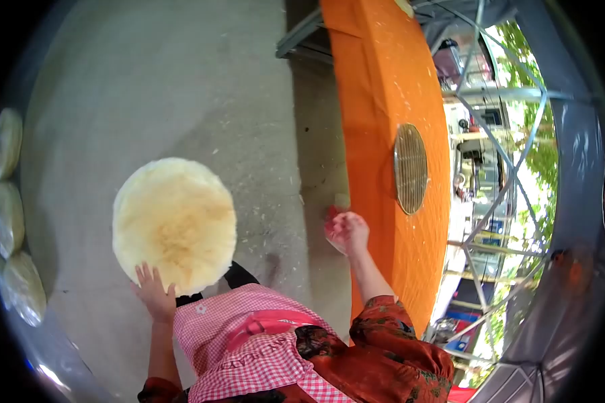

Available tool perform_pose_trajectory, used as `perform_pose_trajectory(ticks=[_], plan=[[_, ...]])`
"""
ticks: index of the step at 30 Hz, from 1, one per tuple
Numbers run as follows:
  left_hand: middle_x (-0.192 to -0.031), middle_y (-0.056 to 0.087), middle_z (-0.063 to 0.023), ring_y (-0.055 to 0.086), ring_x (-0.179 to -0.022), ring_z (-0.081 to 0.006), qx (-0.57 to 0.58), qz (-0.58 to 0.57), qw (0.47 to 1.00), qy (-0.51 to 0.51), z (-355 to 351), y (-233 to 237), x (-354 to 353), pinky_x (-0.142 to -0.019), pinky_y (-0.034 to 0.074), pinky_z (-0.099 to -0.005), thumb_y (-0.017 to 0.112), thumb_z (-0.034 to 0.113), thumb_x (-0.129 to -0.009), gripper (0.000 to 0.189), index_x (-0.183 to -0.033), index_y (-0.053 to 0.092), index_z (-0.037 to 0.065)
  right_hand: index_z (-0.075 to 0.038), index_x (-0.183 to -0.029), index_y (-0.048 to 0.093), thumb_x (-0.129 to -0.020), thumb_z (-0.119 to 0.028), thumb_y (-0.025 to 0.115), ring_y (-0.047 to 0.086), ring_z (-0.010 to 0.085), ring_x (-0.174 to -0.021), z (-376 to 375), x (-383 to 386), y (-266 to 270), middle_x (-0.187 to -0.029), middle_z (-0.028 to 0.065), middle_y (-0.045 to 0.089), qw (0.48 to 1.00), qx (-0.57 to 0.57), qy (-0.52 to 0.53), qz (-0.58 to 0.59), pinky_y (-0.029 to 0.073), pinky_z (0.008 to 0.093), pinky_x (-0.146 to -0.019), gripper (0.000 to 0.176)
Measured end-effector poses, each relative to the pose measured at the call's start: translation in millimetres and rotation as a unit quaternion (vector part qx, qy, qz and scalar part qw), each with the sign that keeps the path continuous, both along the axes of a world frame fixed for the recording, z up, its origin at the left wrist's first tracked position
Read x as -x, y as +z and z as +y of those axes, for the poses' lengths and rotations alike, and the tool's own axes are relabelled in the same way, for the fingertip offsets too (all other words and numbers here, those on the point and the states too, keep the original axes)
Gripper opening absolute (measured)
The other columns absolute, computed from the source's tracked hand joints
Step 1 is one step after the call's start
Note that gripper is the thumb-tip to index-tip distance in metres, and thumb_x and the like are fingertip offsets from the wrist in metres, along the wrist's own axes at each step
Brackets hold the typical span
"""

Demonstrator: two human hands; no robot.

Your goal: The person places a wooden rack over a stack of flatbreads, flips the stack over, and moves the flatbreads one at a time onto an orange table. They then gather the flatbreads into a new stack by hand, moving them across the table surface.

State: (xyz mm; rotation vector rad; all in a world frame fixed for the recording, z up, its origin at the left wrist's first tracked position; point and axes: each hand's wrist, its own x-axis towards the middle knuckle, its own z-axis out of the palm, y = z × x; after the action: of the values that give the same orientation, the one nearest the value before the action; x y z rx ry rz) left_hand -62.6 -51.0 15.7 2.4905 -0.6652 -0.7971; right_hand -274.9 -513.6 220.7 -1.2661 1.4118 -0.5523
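Observation:
A large round pale disc (pixel 175 225), browned toward its middle and looking like a flatbread, is in front of my apron on the left. My left hand (pixel 156 292) lies on its near edge with the fingers spread; whether anything supports the disc from below is hidden. Beside the orange-covered table (pixel 373 134), my right hand (pixel 351 232) is closed, fingers curled. A clear and red bit of plastic (pixel 332 220) shows at those fingers and seems to be a bag, though most of it is hidden.
On the table lies a round wire rack (pixel 411 169). Several plastic-wrapped round packs (pixel 24 287) line the far left edge. Grey floor (pixel 181 87) with scattered crumbs runs between them and the table. A metal frame (pixel 503 127) stands beyond the table.

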Motion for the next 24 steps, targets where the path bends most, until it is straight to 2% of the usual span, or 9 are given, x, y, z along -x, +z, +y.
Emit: perform_pose_trajectory(ticks=[1,3,7,8,11,14,17,21,24], plan=[[-0.149,0.027,-0.0164,0.015,-0.141,-0.0336,0.000,-0.004,1.000,0.000,8.1,-0.1,-8.8,-0.108,0.011,-0.0620,0.071,0.026,-0.071,0.065,-0.128,0.049,0.002,-0.003,-0.089,0.060,-0.091,-0.021,0.053,0.061,0.0164,-0.065,-14.1,5.0,34.9,-0.077,0.0104,0.065,0.999,0.005,-0.006,-0.052,0.051,0.0291,-0.054,0.020],[-0.148,0.029,-0.0171,0.017,-0.140,-0.0349,-0.050,-0.136,0.989,-0.014,-12.1,-49.9,-14.6,-0.107,0.011,-0.0625,0.069,0.025,-0.073,0.061,-0.126,0.050,0.002,-0.003,-0.084,0.061,-0.091,-0.023,0.051,0.059,0.0165,-0.063,-129.9,73.9,-102.8,-0.077,0.0098,0.065,0.988,0.008,-0.067,-0.139,0.049,0.0269,-0.054,0.024],[-0.144,0.035,-0.0179,0.024,-0.137,-0.0360,-0.041,-0.107,0.993,0.001,-16.5,-6.4,10.4,-0.107,0.012,-0.0619,0.063,0.026,-0.076,0.053,-0.123,0.053,0.004,-0.006,-0.099,0.049,-0.093,-0.029,0.045,0.051,0.0172,-0.069,-205.6,127.0,-1.0,-0.079,0.0060,0.055,0.971,0.224,-0.067,0.051,0.047,0.0296,-0.064,0.024],[-0.144,0.035,-0.0172,0.024,-0.137,-0.0352,-0.053,-0.101,0.993,0.007,-23.7,11.8,10.9,-0.107,0.014,-0.0617,0.063,0.025,-0.075,0.053,-0.122,0.054,0.004,-0.003,-0.104,0.049,-0.095,-0.026,0.041,0.054,0.0203,-0.077,-269.6,181.5,7.7,-0.090,0.0078,0.056,0.992,0.120,-0.024,0.018,0.050,0.0310,-0.069,0.026],[-0.144,0.034,-0.0170,0.024,-0.137,-0.0351,-0.148,-0.153,0.977,-0.001,10.9,8.6,-3.7,-0.104,0.019,-0.0629,0.065,0.022,-0.075,0.049,-0.120,0.055,0.005,0.003,-0.109,0.050,-0.094,-0.011,0.041,0.060,0.0254,-0.088,-265.9,140.1,-89.7,-0.096,0.0135,0.058,0.951,-0.088,-0.252,-0.153,0.057,0.0304,-0.073,0.022],[-0.144,0.034,-0.0154,0.024,-0.138,-0.0337,-0.167,-0.152,0.974,-0.011,8.0,22.5,5.2,-0.103,0.022,-0.0627,0.066,0.019,-0.074,0.048,-0.120,0.056,0.006,0.004,-0.103,0.054,-0.093,-0.005,0.041,0.061,0.0246,-0.085,-328.0,191.1,-128.1,-0.092,0.0147,0.060,0.894,-0.119,-0.379,-0.209,0.057,0.0305,-0.071,0.019],[-0.144,0.034,-0.0145,0.023,-0.138,-0.0328,-0.169,-0.143,0.975,-0.003,-9.4,31.8,11.6,-0.103,0.023,-0.0622,0.066,0.017,-0.074,0.049,-0.121,0.056,0.007,0.009,-0.109,0.054,-0.092,-0.003,0.043,0.062,0.0245,-0.084,-351.1,216.4,-128.3,-0.099,0.0147,0.060,0.933,-0.132,-0.284,-0.176,0.057,0.0300,-0.076,0.022],[-0.144,0.034,-0.0153,0.022,-0.138,-0.0332,-0.173,-0.131,0.976,0.003,-16.3,35.9,-0.7,-0.103,0.024,-0.0610,0.066,0.018,-0.075,0.050,-0.122,0.054,0.007,-0.007,-0.076,0.050,-0.085,-0.009,0.048,0.050,0.0140,-0.049,-334.1,207.5,-114.4,-0.063,0.0028,0.053,0.949,-0.166,-0.261,-0.058,0.047,0.0225,-0.045,0.010],[-0.144,0.033,-0.0179,0.023,-0.138,-0.0330,-0.173,-0.117,0.978,0.018,-24.1,39.1,5.1,-0.104,0.025,-0.0585,0.065,0.018,-0.075,0.051,-0.123,0.053,0.004,-0.009,-0.072,0.046,-0.081,-0.012,0.045,0.051,0.0108,-0.049,-323.2,202.0,-90.3,-0.063,0.0038,0.055,0.954,-0.168,-0.246,0.025,0.042,0.0200,-0.040,0.009]])
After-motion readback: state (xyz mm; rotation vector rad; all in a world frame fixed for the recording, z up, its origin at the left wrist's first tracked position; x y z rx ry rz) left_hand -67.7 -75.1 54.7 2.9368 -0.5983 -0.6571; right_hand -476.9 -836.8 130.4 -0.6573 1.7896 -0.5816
